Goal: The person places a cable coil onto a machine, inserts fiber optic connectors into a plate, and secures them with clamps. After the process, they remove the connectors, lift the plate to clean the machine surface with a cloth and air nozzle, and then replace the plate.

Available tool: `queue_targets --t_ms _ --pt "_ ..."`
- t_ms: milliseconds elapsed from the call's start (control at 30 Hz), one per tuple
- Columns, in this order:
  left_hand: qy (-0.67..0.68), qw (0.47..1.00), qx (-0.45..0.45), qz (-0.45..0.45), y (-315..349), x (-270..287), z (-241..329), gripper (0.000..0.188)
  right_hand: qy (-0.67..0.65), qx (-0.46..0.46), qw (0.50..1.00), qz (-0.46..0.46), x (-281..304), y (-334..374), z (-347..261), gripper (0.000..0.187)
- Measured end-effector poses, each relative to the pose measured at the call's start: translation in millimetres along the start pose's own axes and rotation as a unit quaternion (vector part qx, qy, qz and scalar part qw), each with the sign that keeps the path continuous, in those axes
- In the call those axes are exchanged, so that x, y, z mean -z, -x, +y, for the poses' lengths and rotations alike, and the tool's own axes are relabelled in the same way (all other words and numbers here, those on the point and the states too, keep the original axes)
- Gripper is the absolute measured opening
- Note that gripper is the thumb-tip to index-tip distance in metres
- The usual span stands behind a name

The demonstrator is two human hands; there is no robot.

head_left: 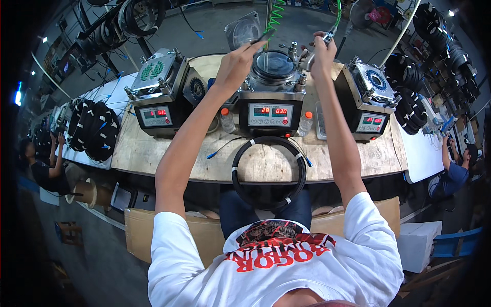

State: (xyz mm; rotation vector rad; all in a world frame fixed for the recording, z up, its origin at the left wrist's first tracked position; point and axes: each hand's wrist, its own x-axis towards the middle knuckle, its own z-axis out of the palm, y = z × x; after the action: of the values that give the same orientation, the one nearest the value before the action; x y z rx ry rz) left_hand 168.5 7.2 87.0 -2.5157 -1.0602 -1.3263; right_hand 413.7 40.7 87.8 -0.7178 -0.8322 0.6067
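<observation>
Over the middle polishing machine (pixel 270 110), my left hand (pixel 235 66) is raised with its fingers pinched together. A small dark piece (pixel 266 37) shows at its fingertips; its kind I cannot make out. My right hand (pixel 323 53) is closed round a metal air blow gun (pixel 328 38) on a green coiled hose (pixel 338 13). Below and between the hands lies the machine's round dark disc (pixel 273 62), bare on top, with metal clamp posts (pixel 293 51) around it. A clear square cover (pixel 242 31) stands behind my left hand.
Similar machines flank it, a left one (pixel 156 92) with green parts on top and a right one (pixel 369 94). Two orange-capped bottles (pixel 227 122) stand by the middle machine. A black cable coil (pixel 236 169) hangs over the wooden table's (pixel 204 166) front edge. Other people work at both sides.
</observation>
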Motion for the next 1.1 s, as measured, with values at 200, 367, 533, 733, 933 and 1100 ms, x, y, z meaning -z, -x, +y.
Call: queue_targets --t_ms 200,367,533,733,933,1100 --pt "-0.098 0.976 -0.033 -0.191 -16.2 -11.2 6.8 0.050 0.004 -0.127 0.976 -0.177 48.3 -38.4 -45.4 0.014" --pt "-0.032 0.952 -0.119 -0.281 -18.1 -34.0 -21.0 0.044 0.034 -0.167 0.951 -0.258 91.8 -49.0 -54.6 0.015" --pt "0.022 0.931 -0.096 -0.352 -17.4 -48.0 -27.3 0.040 0.106 -0.162 0.943 -0.270 129.3 -54.1 -57.1 0.015" --pt "0.034 0.927 -0.093 -0.361 -25.7 -61.5 -41.7 0.042 0.131 -0.195 0.936 -0.262 127.9 -40.6 -62.0 0.018" --pt "0.090 0.934 -0.081 -0.336 -26.0 -69.5 -47.5 0.041 0.165 -0.164 0.927 -0.296 133.7 -47.3 -50.0 0.018" --pt "0.034 0.940 -0.078 -0.330 -22.6 -65.8 -44.8 0.042 0.193 -0.223 0.894 -0.336 118.5 -47.0 -51.0 0.020"
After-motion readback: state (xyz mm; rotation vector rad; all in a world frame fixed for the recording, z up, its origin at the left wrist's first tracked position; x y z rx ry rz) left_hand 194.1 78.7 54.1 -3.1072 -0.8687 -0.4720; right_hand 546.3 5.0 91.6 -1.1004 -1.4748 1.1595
